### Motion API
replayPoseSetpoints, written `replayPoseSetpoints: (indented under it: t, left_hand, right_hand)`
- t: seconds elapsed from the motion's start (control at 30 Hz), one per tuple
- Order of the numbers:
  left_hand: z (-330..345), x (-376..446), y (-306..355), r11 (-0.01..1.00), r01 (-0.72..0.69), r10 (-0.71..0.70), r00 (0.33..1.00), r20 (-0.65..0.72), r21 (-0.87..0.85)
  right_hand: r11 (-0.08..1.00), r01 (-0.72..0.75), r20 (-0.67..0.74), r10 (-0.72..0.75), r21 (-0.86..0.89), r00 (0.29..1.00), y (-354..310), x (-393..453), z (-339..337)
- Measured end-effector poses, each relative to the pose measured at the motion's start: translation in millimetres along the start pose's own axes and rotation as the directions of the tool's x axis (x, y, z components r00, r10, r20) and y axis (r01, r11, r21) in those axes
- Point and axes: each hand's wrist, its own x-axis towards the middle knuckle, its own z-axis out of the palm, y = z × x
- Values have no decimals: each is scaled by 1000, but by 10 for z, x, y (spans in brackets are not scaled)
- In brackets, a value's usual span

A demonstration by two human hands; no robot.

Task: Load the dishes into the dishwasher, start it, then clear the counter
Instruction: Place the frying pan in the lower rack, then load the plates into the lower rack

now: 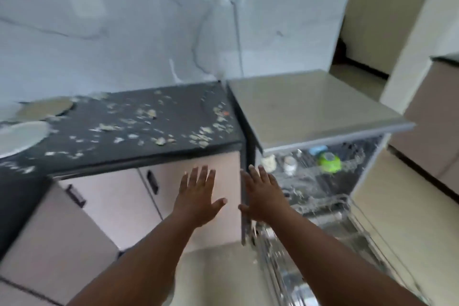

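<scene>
Both my hands hang flat and bare in front of the open stainless-steel dishwasher [323, 176], left hand [197, 196] and right hand [263, 196] side by side, fingers [198, 176] straight and released, grasping nothing. The wire racks [310, 208] stand pulled out below the right hand, with a green round plastic item [329, 162] and a few pale pieces already in the upper basket; blur hides what they are.

Two round pale plates [22, 138] lie far to the left on the dark speckled worktop [139, 129], well apart from the machine, so I judge loading unfinished. To do it well I would carry each plate across with both hands and stand it on edge between the rack tines, clear of the green item.

Pale food scraps [159, 140] are strewn over the whole dark worktop and wait for the wipe-down. The grey top [310, 104] over the dishwasher juts above the racks, and the pulled-out lower rack crowds the floor by my right arm, two things to steer around. A white cable [237, 32] runs down the marbled wall behind.
</scene>
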Motion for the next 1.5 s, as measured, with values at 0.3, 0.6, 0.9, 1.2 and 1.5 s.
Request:
replayPoseSetpoints:
  t: [0.3,0.6,0.9,1.2,1.5]
  left_hand:
    - [-1051,-85,-1363,962,244,-267,937,-224,-125]
    - [-1146,94,-2540,956,259,-284,934,-216,-134]
    - [-1002,-117,-3995,902,418,-431,885,-174,-108]
    - [-587,-192,-4919,618,778,-781,624,22,-110]
    - [-801,229,-5385,424,900,-903,429,35,-97]
  right_hand:
    - [964,234,-211,-257,-126,943,-1066,542,-1107]
    - [951,246,-238,-288,-189,928,-2184,1323,-1333]
    - [935,319,-92,-335,-152,938,-3296,2224,-1095]
    - [859,512,23,-512,-18,859,-4223,3458,-696]
    - [722,674,-23,-679,158,733,-4719,4745,-826]
